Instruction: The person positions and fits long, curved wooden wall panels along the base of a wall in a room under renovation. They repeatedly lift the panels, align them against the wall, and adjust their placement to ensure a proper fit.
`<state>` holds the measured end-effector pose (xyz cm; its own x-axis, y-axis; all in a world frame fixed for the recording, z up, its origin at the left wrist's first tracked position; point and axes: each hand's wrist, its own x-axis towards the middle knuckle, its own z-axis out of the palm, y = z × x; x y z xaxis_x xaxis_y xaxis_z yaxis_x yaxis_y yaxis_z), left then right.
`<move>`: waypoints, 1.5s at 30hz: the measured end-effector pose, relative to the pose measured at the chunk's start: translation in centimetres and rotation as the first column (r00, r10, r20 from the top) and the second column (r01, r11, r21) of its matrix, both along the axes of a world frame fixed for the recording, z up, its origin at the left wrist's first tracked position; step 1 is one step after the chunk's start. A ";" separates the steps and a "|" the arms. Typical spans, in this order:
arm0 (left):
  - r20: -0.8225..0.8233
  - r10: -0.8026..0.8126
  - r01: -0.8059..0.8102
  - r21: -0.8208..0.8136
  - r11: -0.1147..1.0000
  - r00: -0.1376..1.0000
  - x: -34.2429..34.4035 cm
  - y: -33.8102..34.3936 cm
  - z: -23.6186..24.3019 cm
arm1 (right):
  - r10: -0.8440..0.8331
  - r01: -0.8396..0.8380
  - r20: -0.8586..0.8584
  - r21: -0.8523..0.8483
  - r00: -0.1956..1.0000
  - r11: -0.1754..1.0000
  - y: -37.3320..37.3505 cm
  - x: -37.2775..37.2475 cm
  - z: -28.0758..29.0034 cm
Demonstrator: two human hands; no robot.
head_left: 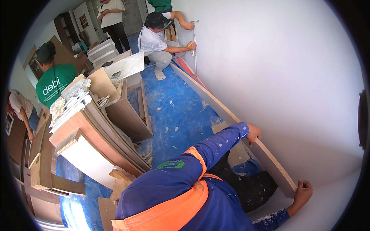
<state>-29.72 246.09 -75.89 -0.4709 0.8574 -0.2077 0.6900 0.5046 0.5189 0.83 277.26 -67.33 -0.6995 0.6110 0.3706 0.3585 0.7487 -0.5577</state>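
White lettering (53,86) spans the back of a green shirt (69,77) on a co-worker, well to the left of the long board (269,158). A round green emblem (171,164) marks the blue garment (154,188), nearer the board, beside an orange band (165,211). Also left of the board, an open-sided brown wooden box (127,115) shows a narrow wooden piece (141,104) inside; stacked panels (94,131) lean near it.

The long board stands on edge along the white wall (300,84), over the blue floor sheet (175,115). The hands are apart: the left hand (253,133) is clamped over the board's upper edge with that arm stretched out, and the right hand (301,197) is bent up at its near end, fingers curled; whether it grips there, I cannot tell. Another co-worker (154,42) crouches beyond the board's far end, hands at the wall.
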 end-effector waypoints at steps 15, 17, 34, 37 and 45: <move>-0.008 -0.015 0.015 -0.007 1.000 1.000 -0.3 0.0 -0.5 | 0.001 -0.001 0.006 0.010 1.000 1.000 0.1 -0.1 -0.1; -0.002 -0.010 0.010 0.002 1.000 1.000 -0.2 0.0 -0.4 | 0.002 -0.002 0.005 0.009 1.000 1.000 0.2 0.0 -0.2; 0.000 -0.011 0.011 -0.003 1.000 1.000 0.1 -0.1 0.0 | -0.012 0.011 0.019 0.016 1.000 1.000 0.0 0.2 0.1; -0.004 0.000 0.000 -0.004 1.000 1.000 0.1 0.0 0.3 | -0.018 0.017 0.024 0.008 1.000 1.000 0.1 0.2 0.1; -0.024 -0.030 0.029 -0.024 0.999 0.999 -0.2 -0.7 0.1 | 0.012 -0.015 0.050 0.052 0.999 0.999 0.2 -0.4 0.1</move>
